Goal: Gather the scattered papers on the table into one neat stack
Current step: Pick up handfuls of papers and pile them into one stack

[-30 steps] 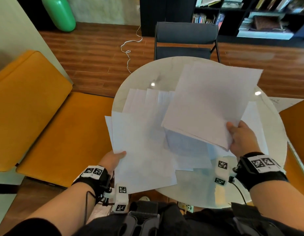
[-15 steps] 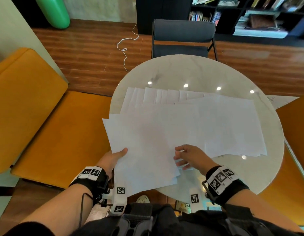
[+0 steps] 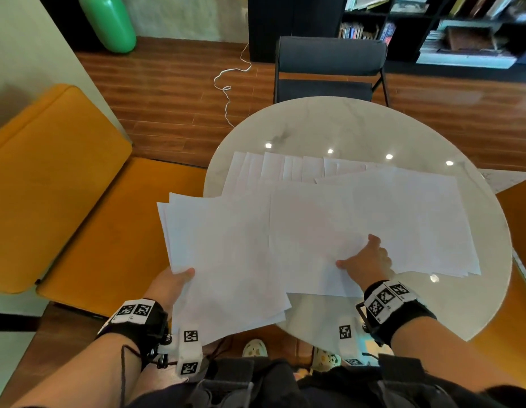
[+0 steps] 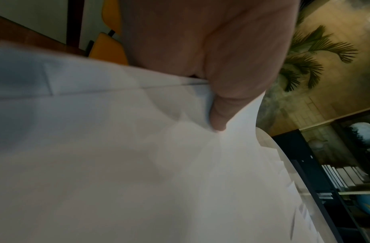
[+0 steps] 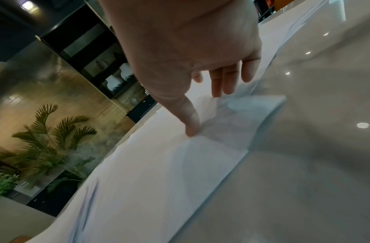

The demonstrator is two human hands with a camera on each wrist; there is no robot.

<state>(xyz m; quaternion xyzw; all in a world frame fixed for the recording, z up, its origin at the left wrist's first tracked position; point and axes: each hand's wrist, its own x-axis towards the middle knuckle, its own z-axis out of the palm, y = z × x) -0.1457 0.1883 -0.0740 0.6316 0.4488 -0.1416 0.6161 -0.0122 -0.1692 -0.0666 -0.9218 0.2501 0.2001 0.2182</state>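
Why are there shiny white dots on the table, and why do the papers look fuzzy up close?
Head view: the dots are lamps mirrored in the glossy table. Left wrist view: the papers look dim and smeared, too near the camera. Right wrist view: the right hand is blurred, and the dots show there too.

Person's body, head view. Both forearms bare. Left hand (image 3: 170,285): wrist wrapped in a black fabric band (image 3: 138,320) carrying a white plate with two square black-and-white coded markers; at its 4 o'clock, a white block-shaped wrist camera housing (image 3: 190,351) bearing two more such markers, with a thin black cable looping off the band. Right hand (image 3: 366,262): matching black band (image 3: 398,312) with three markers in a row, white housing (image 3: 345,334) at 9 o'clock. Dark clothing (image 3: 255,384) at 6 o'clock; light patterned clog-style shoes (image 3: 255,348) below.
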